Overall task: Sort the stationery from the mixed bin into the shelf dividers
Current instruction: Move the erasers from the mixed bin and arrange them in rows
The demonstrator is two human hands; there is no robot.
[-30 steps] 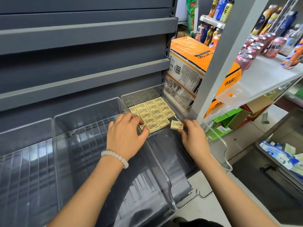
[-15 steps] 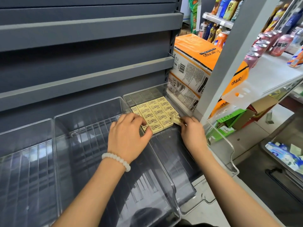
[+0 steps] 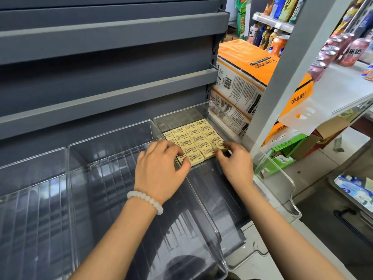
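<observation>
Several small yellow erasers [image 3: 193, 138] lie in neat rows at the back of the rightmost clear plastic bin [image 3: 282, 174] on the grey shelf. My left hand [image 3: 159, 168], with a white bead bracelet on the wrist, rests on the left front erasers, fingers curled over them. My right hand [image 3: 234, 162] pinches one more eraser [image 3: 221, 146] at the right front corner of the rows, touching its neighbours. The eraser under my left fingers is partly hidden.
Two more clear bins, the middle bin [image 3: 109, 158] and the left bin [image 3: 32, 178], stand beside it. Grey shelf boards [image 3: 109, 91] rise behind. Orange tissue packs [image 3: 246, 77] sit to the right, then a white shelf [image 3: 343, 85] with cans and bottles. A tray [image 3: 355, 190] with blue items lies low right.
My right hand has carried the loose eraser forward from the open bin floor to the right front corner of the rows. My left hand has stayed on the left erasers.
</observation>
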